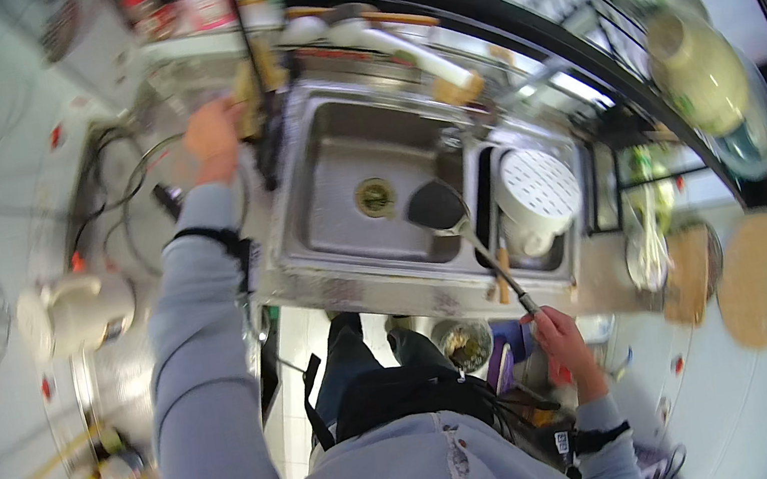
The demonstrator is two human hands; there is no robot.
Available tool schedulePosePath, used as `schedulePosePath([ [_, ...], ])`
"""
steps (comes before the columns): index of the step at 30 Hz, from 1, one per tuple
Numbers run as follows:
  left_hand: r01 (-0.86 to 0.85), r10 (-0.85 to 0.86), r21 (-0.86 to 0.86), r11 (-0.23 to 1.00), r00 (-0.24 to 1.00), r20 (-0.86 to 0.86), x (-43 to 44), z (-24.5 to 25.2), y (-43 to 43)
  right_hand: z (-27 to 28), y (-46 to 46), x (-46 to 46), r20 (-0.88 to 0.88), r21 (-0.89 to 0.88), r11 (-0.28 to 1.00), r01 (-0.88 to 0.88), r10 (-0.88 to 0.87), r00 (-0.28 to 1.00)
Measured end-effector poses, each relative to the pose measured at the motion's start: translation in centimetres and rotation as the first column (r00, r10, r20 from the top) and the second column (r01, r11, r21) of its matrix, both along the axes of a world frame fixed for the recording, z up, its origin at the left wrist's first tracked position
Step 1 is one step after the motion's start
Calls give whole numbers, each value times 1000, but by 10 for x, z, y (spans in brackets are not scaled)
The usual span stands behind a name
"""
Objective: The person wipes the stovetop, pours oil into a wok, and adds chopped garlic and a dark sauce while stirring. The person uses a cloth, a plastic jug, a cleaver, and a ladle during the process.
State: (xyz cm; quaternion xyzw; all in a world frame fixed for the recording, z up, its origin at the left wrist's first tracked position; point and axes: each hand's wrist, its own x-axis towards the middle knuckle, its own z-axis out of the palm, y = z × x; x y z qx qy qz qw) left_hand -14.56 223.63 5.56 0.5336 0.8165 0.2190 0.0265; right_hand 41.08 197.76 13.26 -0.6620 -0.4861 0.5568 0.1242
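My right hand [558, 339] is closed around the handle of a metal ladle [437, 206]; the ladle's dark bowl is over the large basin of a stainless steel sink [381, 179]. My left hand [212, 133] reaches to the counter's back left, at a yellowish cloth or sponge [248, 101] beside a black rack post. Blur hides whether its fingers grip anything. In the small basin at the right sits a white perforated basket [540, 186].
A black dish rack [497, 7] spans above the sink. A cream electric kettle [78, 313] and looped cables [134, 178] lie left. Cutting boards [761, 279] stand right. A bowl of scraps [463, 345] is below the counter edge.
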Motion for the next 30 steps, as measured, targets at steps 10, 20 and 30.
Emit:
schedulePosePath([
  [10,-73,7,317,946,979,203,123,36,-202,-34,81,-27,454,448,508,-736,580,677],
  [20,-488,753,-615,620,590,292,248,-29,-720,-5,47,-221,157,401,82,-913,975,157],
  [30,-763,925,-624,169,-95,367,488,-60,-999,16,-312,-380,-469,-5,-207,-978,865,-181],
])
